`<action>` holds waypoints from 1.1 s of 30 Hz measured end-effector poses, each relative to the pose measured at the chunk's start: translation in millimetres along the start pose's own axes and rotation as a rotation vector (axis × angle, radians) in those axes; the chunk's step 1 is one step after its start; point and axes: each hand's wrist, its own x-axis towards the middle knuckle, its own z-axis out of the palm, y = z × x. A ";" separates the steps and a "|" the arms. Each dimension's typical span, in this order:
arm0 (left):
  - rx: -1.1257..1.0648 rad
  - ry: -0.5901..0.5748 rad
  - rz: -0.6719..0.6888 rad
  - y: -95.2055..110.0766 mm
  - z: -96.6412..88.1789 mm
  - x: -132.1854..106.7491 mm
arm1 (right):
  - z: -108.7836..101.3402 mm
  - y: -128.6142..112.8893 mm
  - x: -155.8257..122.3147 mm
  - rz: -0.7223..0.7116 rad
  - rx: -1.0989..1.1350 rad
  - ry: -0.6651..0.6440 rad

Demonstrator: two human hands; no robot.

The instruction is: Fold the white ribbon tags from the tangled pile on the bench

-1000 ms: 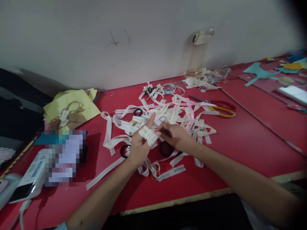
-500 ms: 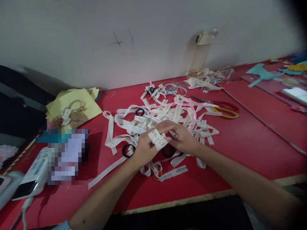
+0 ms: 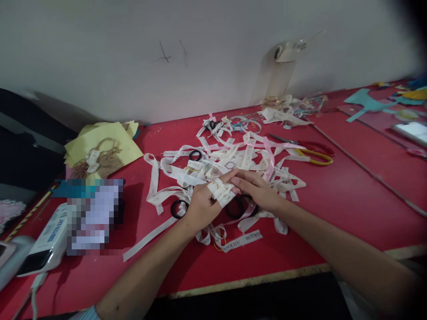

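My left hand (image 3: 200, 206) is closed with a white printed ribbon (image 3: 220, 192) wound around its fingers. My right hand (image 3: 258, 191) lies palm down beside it, its fingertips touching the wound ribbon. Both hands rest over a heap of loose white and pink ribbon strips (image 3: 247, 160) on the red table (image 3: 333, 200). A black hair tie (image 3: 235, 209) lies just under my hands, and another black hair tie (image 3: 176, 209) sits left of my left wrist.
Red and yellow scissors (image 3: 310, 153) lie right of the heap. Yellow paper with twine (image 3: 103, 149) is at the back left, white devices (image 3: 46, 244) at the left edge, a clear dispenser (image 3: 283, 71) by the wall, a phone (image 3: 412, 131) and coloured paper far right.
My left thumb has come down from pointing up, and my right hand has flattened over the wound ribbon. Both hands have sunk slightly toward the table.
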 end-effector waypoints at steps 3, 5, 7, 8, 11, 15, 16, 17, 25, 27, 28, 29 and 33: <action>0.062 -0.023 -0.026 -3.2 0.7 0.1 | 1.1 1.1 -0.2 0.058 0.095 0.011; 0.105 -0.044 -0.025 -5.4 1.2 0.2 | 1.0 2.4 0.8 0.076 0.178 -0.002; 0.147 -0.063 -0.026 -6.5 1.6 0.7 | 0.5 3.6 2.3 0.085 0.233 -0.009; 0.159 -0.073 -0.031 -6.4 1.6 1.2 | 0.2 3.9 3.1 0.088 0.250 -0.011; 0.176 -0.083 -0.056 -5.6 1.4 3.5 | -0.1 2.6 5.2 0.092 0.286 -0.021; 0.291 -0.091 -0.130 -9.4 1.9 6.7 | -0.3 -3.3 6.8 0.089 0.282 -0.004; 0.335 -0.102 -0.157 -11.4 2.2 7.3 | -0.5 -4.9 7.0 0.098 0.262 0.018; 0.373 -0.113 -0.181 -13.5 2.6 7.7 | -0.6 -6.3 7.0 0.112 0.236 0.044; 0.500 -0.159 -0.229 -20.0 3.0 8.2 | -0.3 -8.2 5.8 0.178 0.139 0.106; 0.517 -0.175 -0.210 -20.0 3.4 7.7 | -0.3 -7.4 6.2 0.154 0.085 0.133; 0.522 -0.184 -0.199 -20.1 3.7 7.5 | -0.2 -6.9 6.5 0.134 0.046 0.152; 0.530 -0.190 -0.193 -20.1 4.0 7.3 | -0.2 -6.3 7.0 0.106 0.006 0.174; 0.536 -0.195 -0.192 -19.1 4.4 7.4 | 0.1 -4.3 7.9 -0.015 -0.107 0.223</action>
